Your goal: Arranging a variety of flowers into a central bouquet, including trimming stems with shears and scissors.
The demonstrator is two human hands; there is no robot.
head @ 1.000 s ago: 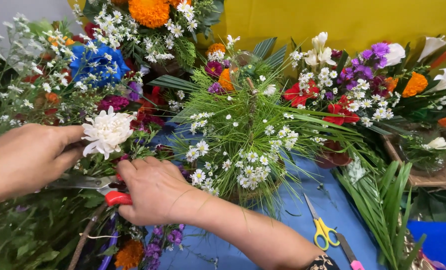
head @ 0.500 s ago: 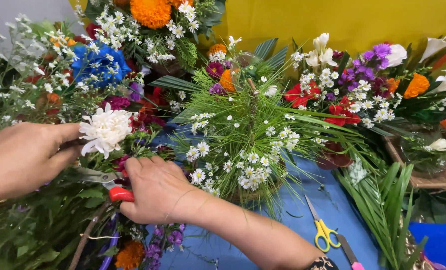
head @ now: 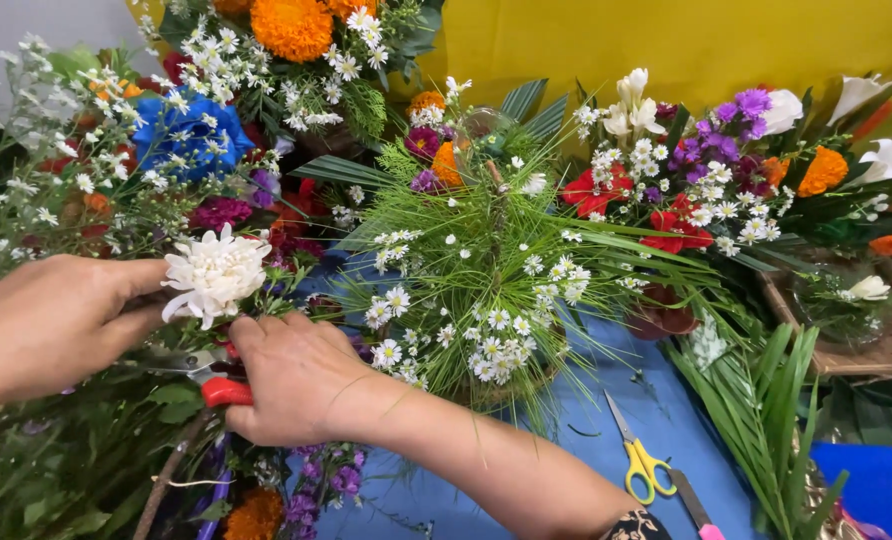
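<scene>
The left hand (head: 51, 320) pinches the white, many-petalled chrysanthemum (head: 214, 275) by its stem; the right hand (head: 301, 380) grips red-handled metal cutters (head: 216, 385) just beneath, near the blue worktop's (head: 586, 460) left edge.

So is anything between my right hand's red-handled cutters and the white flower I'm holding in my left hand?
Nothing visible does. The left hand pinches the white flower just beside its head, and the right hand holds the red-handled cutters directly below it. The blades and the stem are hidden among leaves, so that spot cannot be checked.
</scene>
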